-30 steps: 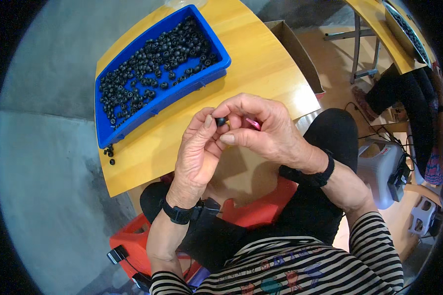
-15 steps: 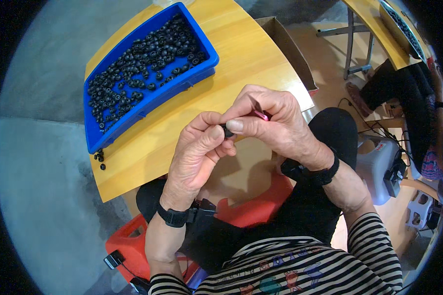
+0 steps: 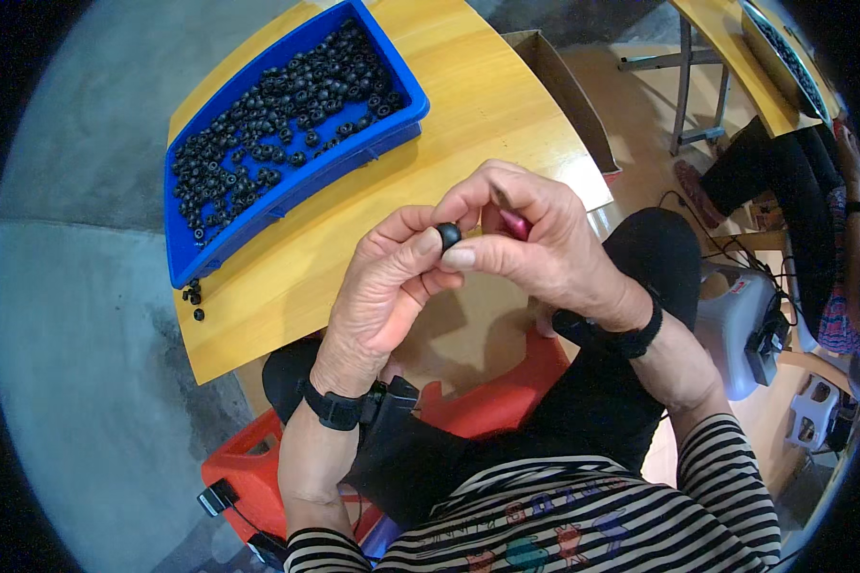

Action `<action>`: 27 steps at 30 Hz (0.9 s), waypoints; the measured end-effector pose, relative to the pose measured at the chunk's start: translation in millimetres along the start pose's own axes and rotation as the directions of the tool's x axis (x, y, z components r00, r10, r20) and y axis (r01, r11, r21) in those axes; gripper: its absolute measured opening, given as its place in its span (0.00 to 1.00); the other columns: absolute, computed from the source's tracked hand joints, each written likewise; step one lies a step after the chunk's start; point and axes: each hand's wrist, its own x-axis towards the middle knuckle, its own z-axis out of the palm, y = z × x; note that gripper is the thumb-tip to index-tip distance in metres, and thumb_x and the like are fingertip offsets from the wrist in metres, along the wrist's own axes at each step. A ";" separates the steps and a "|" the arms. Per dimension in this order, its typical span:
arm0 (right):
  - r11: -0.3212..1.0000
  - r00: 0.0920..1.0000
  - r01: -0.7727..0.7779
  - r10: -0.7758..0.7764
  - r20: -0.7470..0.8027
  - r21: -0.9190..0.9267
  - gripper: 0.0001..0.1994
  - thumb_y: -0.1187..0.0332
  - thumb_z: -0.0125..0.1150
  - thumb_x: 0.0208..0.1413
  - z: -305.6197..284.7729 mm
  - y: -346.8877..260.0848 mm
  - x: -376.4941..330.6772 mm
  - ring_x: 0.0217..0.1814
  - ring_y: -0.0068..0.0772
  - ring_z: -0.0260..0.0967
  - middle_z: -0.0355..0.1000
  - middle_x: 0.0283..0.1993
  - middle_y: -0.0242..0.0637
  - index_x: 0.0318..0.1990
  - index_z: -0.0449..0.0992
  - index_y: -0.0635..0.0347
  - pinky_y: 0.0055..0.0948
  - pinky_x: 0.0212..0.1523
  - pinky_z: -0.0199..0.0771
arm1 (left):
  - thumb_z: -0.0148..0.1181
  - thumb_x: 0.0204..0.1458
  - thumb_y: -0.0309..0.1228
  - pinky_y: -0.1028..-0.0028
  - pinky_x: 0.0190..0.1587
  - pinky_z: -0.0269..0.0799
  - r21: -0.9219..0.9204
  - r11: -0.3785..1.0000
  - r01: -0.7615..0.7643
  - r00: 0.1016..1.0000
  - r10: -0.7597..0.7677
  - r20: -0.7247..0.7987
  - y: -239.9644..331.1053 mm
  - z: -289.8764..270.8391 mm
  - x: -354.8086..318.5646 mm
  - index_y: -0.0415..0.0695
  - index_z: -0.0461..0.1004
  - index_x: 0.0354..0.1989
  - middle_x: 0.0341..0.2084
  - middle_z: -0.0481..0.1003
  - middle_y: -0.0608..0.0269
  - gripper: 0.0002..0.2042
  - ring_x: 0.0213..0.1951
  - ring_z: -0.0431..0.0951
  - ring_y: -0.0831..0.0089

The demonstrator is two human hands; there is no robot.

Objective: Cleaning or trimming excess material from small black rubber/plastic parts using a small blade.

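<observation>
My left hand (image 3: pixel 387 277) is closed, its thumb and forefinger pinching a small black round part (image 3: pixel 450 235) that looks like rubber, with a smooth domed side showing. Close against it on the right, my right hand (image 3: pixel 526 229) is closed round a small shiny pink tool (image 3: pixel 515 224) that resembles tweezers; its tip is hidden by the fingers. My right thumb and fingertips reach the black part's edge. Many similar black parts (image 3: pixel 311 95) with holes lie loose in a blue plastic tray (image 3: pixel 287 186) beyond my left hand.
The tray stands on a yellow wooden table (image 3: pixel 478 86). A few stray black parts (image 3: pixel 198 313) lie by its near left corner. A cardboard box (image 3: pixel 569 91) stands beyond the table's right edge. Red plastic stools (image 3: pixel 506 392) are below. At far right, another person (image 3: pixel 803 172) sits by a second table.
The black part has turned in my fingers, so more of its domed side shows. The pink tool has tipped back into my right palm, away from the part.
</observation>
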 end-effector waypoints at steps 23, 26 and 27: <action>0.963 0.986 -0.112 0.137 -0.089 0.247 0.09 0.69 0.60 0.51 -5.3 9.2 -3.0 0.26 0.08 0.55 0.63 0.25 0.19 0.38 0.73 0.62 0.11 0.26 0.56 | 0.58 0.49 0.28 0.78 0.35 0.77 -0.019 1.000 0.000 1.000 0.000 0.014 3.0 -4.9 -2.7 0.39 0.71 0.39 0.30 0.75 0.59 0.10 0.29 0.77 0.76; 0.968 0.987 -0.138 0.153 -0.057 0.212 0.10 0.69 0.62 0.49 -3.4 8.1 -3.3 0.25 0.08 0.53 0.62 0.25 0.19 0.38 0.73 0.62 0.11 0.25 0.54 | 0.58 0.50 0.28 0.78 0.34 0.77 -0.025 1.000 -0.015 1.000 0.015 0.021 3.0 -6.2 -3.7 0.39 0.71 0.39 0.29 0.75 0.59 0.10 0.29 0.77 0.76; 0.967 0.989 -0.136 0.145 -0.029 0.214 0.11 0.69 0.63 0.48 -2.7 7.7 -3.5 0.25 0.08 0.54 0.63 0.26 0.20 0.38 0.73 0.61 0.11 0.24 0.54 | 0.58 0.50 0.28 0.78 0.34 0.77 -0.029 0.999 -0.023 0.999 0.024 0.025 3.0 -6.5 -3.9 0.39 0.71 0.39 0.29 0.75 0.59 0.09 0.29 0.77 0.76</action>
